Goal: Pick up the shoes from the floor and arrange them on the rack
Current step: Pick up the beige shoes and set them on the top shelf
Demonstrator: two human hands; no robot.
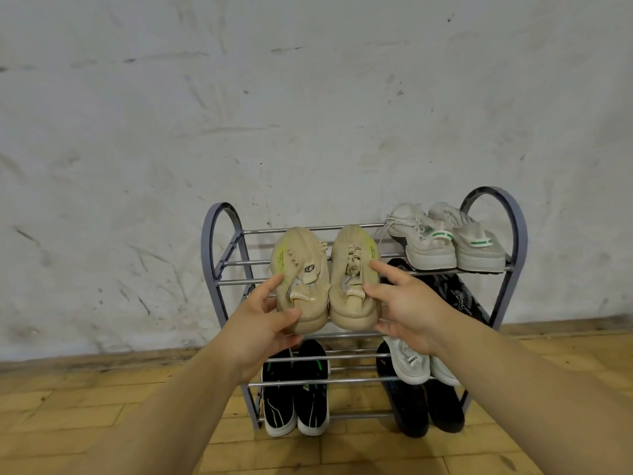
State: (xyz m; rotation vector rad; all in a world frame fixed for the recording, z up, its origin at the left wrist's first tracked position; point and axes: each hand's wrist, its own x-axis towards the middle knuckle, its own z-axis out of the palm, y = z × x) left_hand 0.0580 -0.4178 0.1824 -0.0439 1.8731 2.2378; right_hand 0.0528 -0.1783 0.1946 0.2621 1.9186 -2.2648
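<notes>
Two beige knit sneakers are held side by side, toes pointing to the wall, over the left half of the top shelf of the grey metal shoe rack [219, 255]. My left hand [263, 323] grips the heel of the left beige sneaker [298, 269], thumb under the sole. The heel of the right beige sneaker [352, 269] is held by my right hand [404, 310], fingers along its outer side. Whether the soles touch the shelf bars I cannot tell.
A white pair with green tabs [445, 241] fills the top shelf's right side. Dark shoes [455, 296] sit on the middle shelf at right. Lower down are a black pair [294, 395], a white pair [411, 361] and dark blue shoes [411, 409]. Wooden floor [102, 406], scuffed wall behind.
</notes>
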